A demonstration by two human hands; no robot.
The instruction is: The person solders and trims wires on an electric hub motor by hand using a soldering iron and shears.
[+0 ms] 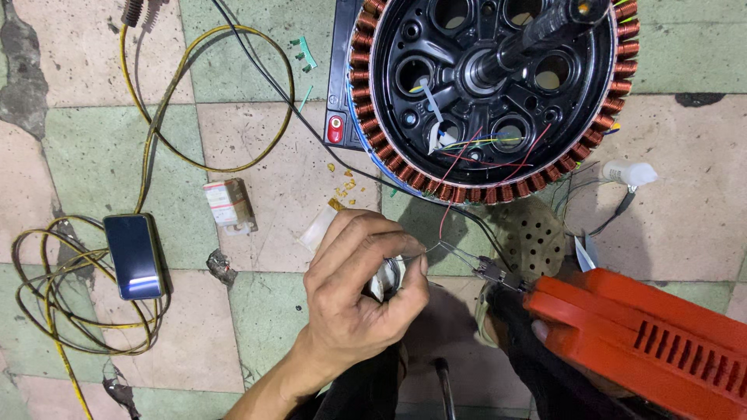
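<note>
So this looks like the soldering step on the stator leads. The stator sits on the tiled floor at the top of the view, copper windings around the rim, thin coloured wires spilling out toward the person.

Left hand has its grip closed around a small solder spool, thumb and forefinger pinching the solder strand and feeding it out to the right. Right hand is mostly hidden behind the red soldering gun; it seems wrapped around the handle, though I can't see the fingers properly. The gun's tip sits right at the strand's end, just below the stator.

My read: the next move needs a steady touch, tip and solder meeting on the joint without nudging the neighbouring wires.

Phone and yellow cable lie well off to the left.
</note>
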